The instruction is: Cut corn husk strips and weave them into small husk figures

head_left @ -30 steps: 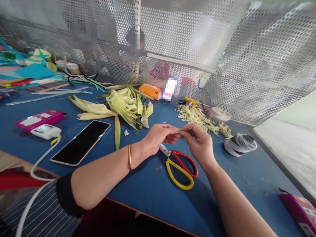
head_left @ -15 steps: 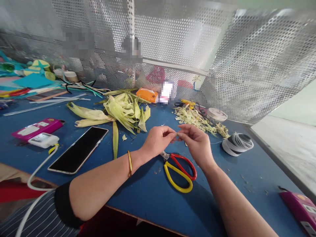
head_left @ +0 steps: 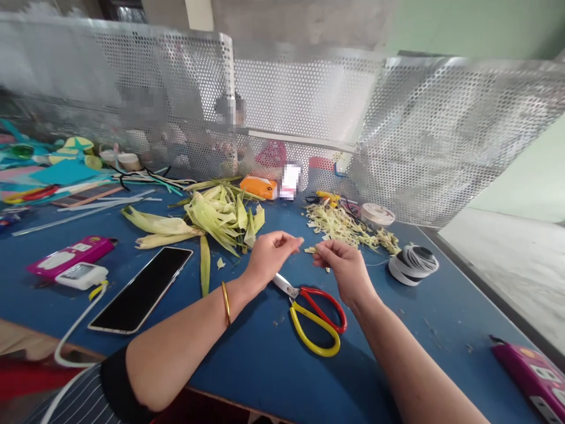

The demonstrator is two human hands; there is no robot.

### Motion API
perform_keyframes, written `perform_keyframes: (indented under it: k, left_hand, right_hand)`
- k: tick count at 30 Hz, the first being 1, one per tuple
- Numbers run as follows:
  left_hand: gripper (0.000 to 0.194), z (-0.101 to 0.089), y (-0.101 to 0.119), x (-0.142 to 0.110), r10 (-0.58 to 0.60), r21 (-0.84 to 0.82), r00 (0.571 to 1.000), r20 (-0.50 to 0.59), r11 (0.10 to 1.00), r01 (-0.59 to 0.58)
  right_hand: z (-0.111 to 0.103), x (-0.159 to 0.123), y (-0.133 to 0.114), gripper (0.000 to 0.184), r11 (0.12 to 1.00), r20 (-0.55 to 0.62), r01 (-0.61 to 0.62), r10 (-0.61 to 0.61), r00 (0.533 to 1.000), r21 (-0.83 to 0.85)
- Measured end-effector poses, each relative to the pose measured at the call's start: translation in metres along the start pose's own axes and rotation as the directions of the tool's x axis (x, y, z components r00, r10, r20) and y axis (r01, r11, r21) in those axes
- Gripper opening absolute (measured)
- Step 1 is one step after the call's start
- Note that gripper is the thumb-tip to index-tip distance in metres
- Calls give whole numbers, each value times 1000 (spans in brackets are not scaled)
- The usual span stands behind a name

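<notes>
Above the table my left hand is pinched, thumb against fingertips; whatever it may hold is too small to make out. Just to its right, my right hand pinches a small pale piece of corn husk that sticks out from its fingertips. Scissors with one red and one yellow handle lie below both hands, blades partly behind the left wrist. From a spool of grey thread on the right, a thin strand runs toward my right hand. Corn husks are heaped beyond my left hand.
Shredded husk bits lie beyond my right hand, near a roll of white tape. A phone, a magenta power strip and a white cable are at left. Another magenta strip is at right. A perforated metal screen bounds the back.
My hands have moved apart, the left one shifting left, and a pale piece now shows at my right fingertips. The camera view has tilted up slightly.
</notes>
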State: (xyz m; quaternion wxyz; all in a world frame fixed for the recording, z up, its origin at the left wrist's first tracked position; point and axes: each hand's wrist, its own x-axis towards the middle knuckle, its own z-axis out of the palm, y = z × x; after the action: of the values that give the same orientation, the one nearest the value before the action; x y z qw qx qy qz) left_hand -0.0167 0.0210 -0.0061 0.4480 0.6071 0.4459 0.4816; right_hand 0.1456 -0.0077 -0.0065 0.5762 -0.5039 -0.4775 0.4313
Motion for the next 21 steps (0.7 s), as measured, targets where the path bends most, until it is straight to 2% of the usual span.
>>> perform_keyframes:
  k: [2, 5, 11, 14, 16, 21]
  left_hand:
    - [29, 4, -1, -4, 1, 29, 997, 79, 1000, -4]
    - [25, 7, -2, -9, 51, 87, 993, 110, 994, -60]
    - [22, 1, 1, -8, 141, 207, 981, 134, 964, -166]
    - [20, -1, 5, -8, 165, 272, 973, 162, 940, -205]
    - [21, -1, 7, -8, 149, 243, 974, 172, 951, -189]
    - [22, 5, 5, -10, 11, -45, 991, 137, 999, -5]
  right_hand:
    - [4, -3, 0, 32, 1000, 6, 7, -7, 1000, 5]
    - [9, -6, 1, 31, 1000, 41, 8, -9, 999, 23]
    - [5, -6, -1, 29, 989, 189, -124, 107, 976, 80]
    - [2, -5, -1, 27, 984, 201, -162, 144, 969, 77]
    - [2, -4, -1, 26, 982, 198, -166, 146, 969, 89]
    - [3, -7, -2, 29, 959, 180, -202, 167, 969, 199]
